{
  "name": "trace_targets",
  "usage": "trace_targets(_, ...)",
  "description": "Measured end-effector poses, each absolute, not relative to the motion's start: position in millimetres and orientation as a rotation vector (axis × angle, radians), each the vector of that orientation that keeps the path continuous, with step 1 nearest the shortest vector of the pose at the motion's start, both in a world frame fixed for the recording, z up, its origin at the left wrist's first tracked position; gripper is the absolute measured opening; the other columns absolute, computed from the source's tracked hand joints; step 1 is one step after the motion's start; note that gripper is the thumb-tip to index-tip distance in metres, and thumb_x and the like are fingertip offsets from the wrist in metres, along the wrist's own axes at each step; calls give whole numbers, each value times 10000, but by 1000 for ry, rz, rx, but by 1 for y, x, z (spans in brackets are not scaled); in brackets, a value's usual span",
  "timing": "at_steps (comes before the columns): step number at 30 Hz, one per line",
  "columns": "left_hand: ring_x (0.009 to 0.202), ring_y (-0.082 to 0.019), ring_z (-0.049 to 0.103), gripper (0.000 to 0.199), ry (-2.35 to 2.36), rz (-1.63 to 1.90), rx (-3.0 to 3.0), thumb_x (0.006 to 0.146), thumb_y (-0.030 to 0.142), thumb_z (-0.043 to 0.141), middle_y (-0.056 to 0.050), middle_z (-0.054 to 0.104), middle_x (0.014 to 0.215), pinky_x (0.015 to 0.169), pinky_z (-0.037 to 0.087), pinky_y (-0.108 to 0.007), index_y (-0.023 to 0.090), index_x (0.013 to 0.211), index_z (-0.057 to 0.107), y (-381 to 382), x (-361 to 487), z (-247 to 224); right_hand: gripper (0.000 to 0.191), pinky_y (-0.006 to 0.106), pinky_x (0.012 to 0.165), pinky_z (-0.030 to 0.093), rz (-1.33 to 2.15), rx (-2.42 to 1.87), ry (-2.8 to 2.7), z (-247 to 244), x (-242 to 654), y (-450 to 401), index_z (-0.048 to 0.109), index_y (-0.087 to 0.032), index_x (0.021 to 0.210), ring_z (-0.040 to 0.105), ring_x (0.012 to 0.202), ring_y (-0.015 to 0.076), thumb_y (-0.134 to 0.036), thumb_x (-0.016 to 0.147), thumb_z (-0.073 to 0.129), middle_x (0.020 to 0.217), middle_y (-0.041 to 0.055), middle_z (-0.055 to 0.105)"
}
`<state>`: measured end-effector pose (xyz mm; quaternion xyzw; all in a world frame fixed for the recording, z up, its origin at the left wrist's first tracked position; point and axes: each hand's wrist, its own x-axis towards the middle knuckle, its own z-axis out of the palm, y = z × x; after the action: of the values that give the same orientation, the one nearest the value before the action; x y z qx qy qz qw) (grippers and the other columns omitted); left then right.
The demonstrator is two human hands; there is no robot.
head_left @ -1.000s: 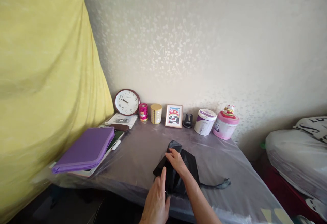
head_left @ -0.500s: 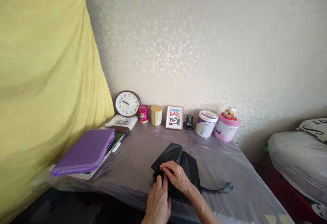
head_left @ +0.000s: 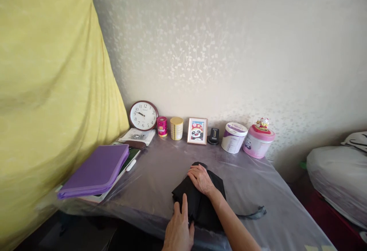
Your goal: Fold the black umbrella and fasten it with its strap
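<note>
A folded piece of thin, slightly shiny black fabric (head_left: 183, 193) lies near the table's front edge. My right hand (head_left: 202, 180) rests flat across its far part, with the fingers stretched to the left. On the near left side, my left hand (head_left: 180, 226) touches the fabric with index and middle finger extended and apart; its thumb is partly hidden by the fabric's near edge. A dark strap (head_left: 252, 214) trails out to the right, past my right forearm. What lies under the folds is hidden.
Purple folder (head_left: 96, 170) and white pen-like object (head_left: 131, 165) lie at left. Along the wall stand a clock (head_left: 143, 115), pink tin (head_left: 162, 127), yellow-lidded can (head_left: 176, 128), panda picture frame (head_left: 197, 131), small black device (head_left: 213, 136), purple-white tub (head_left: 233, 138) and pink tub (head_left: 258, 143).
My right hand has moved from a pinch beside the left fingers to lie flat on the fabric's far part. The upper flap is now folded lower, and the left fingers have spread.
</note>
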<state>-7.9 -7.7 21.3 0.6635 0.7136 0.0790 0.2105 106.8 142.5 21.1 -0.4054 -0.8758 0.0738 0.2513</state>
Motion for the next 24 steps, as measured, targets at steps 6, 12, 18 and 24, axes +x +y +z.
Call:
trace_targets(6, 934, -221, 589, 699, 1963, 147, 1804, 836, 228, 396, -116, 546, 1120, 786, 430, -319, 204, 1411, -1, -6, -11, 26, 350, 301, 964, 290, 198, -1421, -2359, 25, 105, 171, 673, -243, 776, 507, 1076, 155, -254, 902, 347, 951, 11, 689)
trace_targets(12, 926, -233, 598, 698, 1939, 127, 1821, 847, 272, 386, -102, 609, 1050, 782, 422, -342, 217, 1408, -26, -5, -16, 24, 330, 270, 807, 397, 138, -1673, -2166, 22, 120, 186, 655, -211, 861, 596, 898, 176, -260, 899, 330, 934, 62, 682)
trace_targets(18, 875, -199, 605, 691, 1952, 176, 1872, 852, 270, 380, -73, 636, 980, 738, 412, -288, 199, 1409, -23, -9, -17, 25, 334, 308, 858, 402, 31, -1842, -1915, 18, 183, 152, 629, -201, 965, 586, 976, 210, -248, 880, 310, 1000, 100, 659)
trace_targets(24, 845, -180, 603, 692, 1961, 177, 1903, 859, 277, 376, -67, 630, 973, 696, 407, -261, 184, 1407, -37, -11, -16, 27, 277, 302, 735, 459, 252, -1853, -1659, -1, 216, 98, 645, -224, 851, 632, 852, 227, -352, 808, 402, 843, 78, 687)
